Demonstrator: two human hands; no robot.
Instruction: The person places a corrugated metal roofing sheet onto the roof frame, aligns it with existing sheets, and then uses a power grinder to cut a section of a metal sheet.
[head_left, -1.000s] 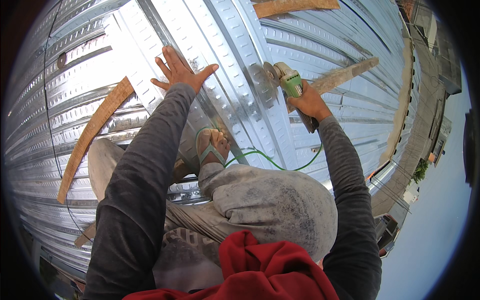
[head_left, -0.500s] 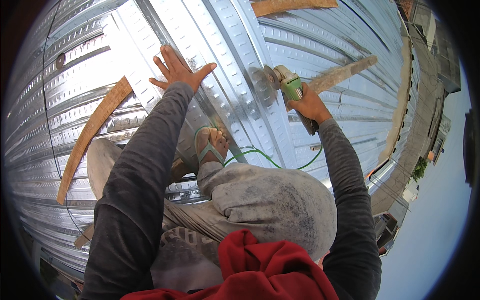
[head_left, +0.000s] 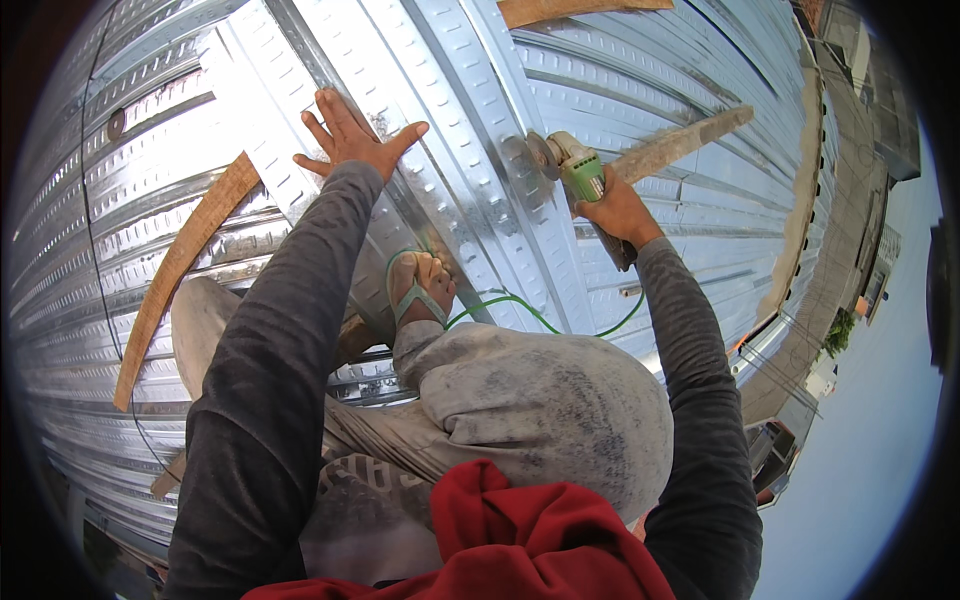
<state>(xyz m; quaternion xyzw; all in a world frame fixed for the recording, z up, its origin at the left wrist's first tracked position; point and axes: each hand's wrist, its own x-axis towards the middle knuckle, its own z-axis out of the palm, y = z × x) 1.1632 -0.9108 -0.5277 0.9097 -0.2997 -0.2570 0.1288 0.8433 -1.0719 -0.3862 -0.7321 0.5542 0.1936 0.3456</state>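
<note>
My right hand (head_left: 618, 208) grips a green angle grinder (head_left: 581, 172) by its body. Its round disc (head_left: 545, 156) stands on edge at the right side of a loose ribbed metal sheet (head_left: 470, 130); whether it touches the metal I cannot tell. My left hand (head_left: 358, 140) lies flat on that sheet with its fingers spread. Below the hands, my sandalled foot (head_left: 420, 287) rests on the sheet. A green cord (head_left: 510, 298) curves from beside the foot toward the grinder's side.
More ribbed metal decking (head_left: 690, 225) spreads around. Wooden planks lie on it: one on the left (head_left: 185, 270), one beyond the grinder (head_left: 685, 142), one at the top (head_left: 580, 10). A thin dark cable (head_left: 92, 240) runs down the left. The decking's edge (head_left: 800, 210) drops off at right.
Almost nothing differs. The view has shifted very slightly; both hands and the grinder keep their places on the sheet.
</note>
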